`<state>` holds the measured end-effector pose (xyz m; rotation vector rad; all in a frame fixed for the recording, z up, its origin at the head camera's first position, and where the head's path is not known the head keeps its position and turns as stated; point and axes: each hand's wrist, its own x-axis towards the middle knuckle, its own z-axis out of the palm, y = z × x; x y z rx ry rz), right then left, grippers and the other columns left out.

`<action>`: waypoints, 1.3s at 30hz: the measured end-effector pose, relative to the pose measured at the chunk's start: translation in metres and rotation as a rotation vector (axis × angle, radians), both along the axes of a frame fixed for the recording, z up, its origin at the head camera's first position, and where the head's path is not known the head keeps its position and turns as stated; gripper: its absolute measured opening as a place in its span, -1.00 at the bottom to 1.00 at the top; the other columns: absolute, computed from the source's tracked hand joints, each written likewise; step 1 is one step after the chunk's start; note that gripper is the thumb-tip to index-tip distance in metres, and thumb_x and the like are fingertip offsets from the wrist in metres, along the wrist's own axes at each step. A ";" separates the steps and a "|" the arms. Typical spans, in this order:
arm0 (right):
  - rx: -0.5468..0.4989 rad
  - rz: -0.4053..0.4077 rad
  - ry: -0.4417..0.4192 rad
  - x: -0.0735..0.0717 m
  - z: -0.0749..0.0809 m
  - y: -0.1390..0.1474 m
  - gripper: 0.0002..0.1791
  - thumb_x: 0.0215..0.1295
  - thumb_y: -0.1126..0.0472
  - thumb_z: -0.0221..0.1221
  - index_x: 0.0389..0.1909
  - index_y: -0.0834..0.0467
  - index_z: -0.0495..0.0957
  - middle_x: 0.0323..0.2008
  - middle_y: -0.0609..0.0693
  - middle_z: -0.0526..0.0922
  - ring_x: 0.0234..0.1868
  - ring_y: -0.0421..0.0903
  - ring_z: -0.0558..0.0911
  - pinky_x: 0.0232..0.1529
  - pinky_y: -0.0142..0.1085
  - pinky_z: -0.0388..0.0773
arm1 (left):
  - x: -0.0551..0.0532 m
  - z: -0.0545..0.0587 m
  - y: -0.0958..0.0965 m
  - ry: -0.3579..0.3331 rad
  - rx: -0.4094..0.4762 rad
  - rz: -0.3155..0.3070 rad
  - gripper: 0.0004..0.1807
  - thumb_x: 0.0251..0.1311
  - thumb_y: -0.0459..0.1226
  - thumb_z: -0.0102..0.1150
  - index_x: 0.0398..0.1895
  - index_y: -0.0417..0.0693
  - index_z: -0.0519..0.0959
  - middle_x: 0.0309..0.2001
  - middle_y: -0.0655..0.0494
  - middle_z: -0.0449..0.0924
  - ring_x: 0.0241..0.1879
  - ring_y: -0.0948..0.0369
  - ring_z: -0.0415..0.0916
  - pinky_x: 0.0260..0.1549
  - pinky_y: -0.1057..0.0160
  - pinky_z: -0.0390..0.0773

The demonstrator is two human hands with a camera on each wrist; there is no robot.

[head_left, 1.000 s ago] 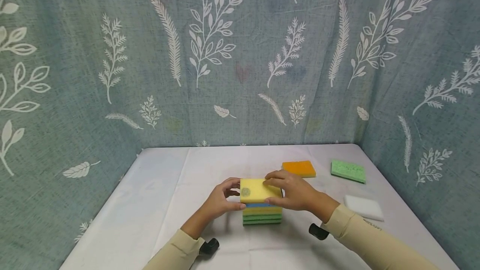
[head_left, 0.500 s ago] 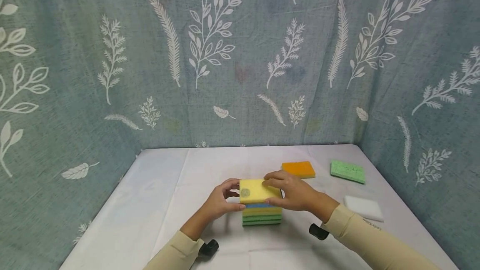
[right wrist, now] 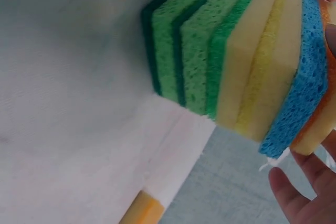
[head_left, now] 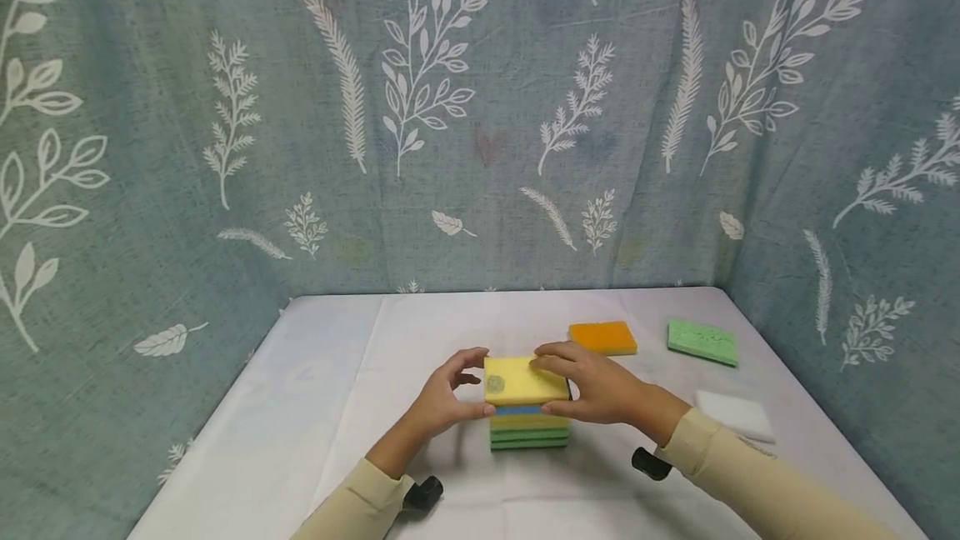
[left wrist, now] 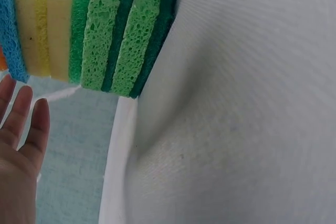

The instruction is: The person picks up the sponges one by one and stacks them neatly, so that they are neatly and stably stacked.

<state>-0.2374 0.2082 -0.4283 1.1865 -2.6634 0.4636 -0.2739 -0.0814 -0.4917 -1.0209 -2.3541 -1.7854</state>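
Note:
A stack of several sponges (head_left: 528,433) stands on the white-covered table. Two light green sponges with dark green scouring layers (right wrist: 173,51) lie lowest. Cream foam and a blue layer (right wrist: 304,77) come above them. On top is a yellow sponge (head_left: 517,382) with a round grey mark and an orange underside. My left hand (head_left: 441,398) frames the left end, its thumb at the front corner; in the left wrist view its fingers (left wrist: 23,119) look nearly straight. My right hand (head_left: 600,382) holds the right end of the yellow sponge, thumb in front and fingers over the top and back.
An orange sponge (head_left: 602,338) lies behind my right hand. Farther right are a light green sponge (head_left: 702,342) and a white sponge (head_left: 737,417). A leaf-patterned curtain (head_left: 480,148) encloses the table (head_left: 330,390) at the back and sides.
My left fingers have spread slightly from the sponge's left end. My right thumb has slid a little right and down along the front edge. The stack stays in place.

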 end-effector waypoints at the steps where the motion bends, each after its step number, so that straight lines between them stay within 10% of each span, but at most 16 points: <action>1: 0.005 -0.006 -0.005 0.001 0.000 0.002 -0.27 0.21 -0.25 0.25 0.34 -0.02 0.38 0.33 -0.06 0.33 0.28 -0.08 0.39 0.19 -0.09 0.43 | 0.003 0.004 0.000 0.006 0.003 -0.005 -0.14 -0.13 -0.37 0.53 0.32 -0.10 0.35 0.14 -0.02 0.46 0.16 0.04 0.36 0.08 -0.14 0.43; 10: -0.012 -0.097 -0.035 0.008 -0.004 0.038 -0.15 0.21 -0.33 0.18 0.47 -0.14 0.18 0.42 -0.05 0.22 0.32 0.00 0.35 0.16 -0.02 0.44 | 0.021 0.031 -0.001 0.005 0.005 -0.010 -0.22 -0.12 -0.38 0.52 0.26 -0.26 0.40 0.09 -0.08 0.49 0.12 0.06 0.40 0.05 -0.18 0.42; 39: -0.094 -0.455 -0.034 0.042 -0.048 0.144 -0.37 0.13 -0.06 0.38 0.18 0.13 0.54 0.20 0.08 0.49 0.20 0.14 0.46 0.10 0.14 0.43 | 0.019 0.031 -0.003 -0.016 0.041 -0.044 -0.24 -0.09 -0.40 0.50 0.25 -0.29 0.40 0.07 -0.13 0.51 0.10 -0.03 0.42 0.03 -0.23 0.42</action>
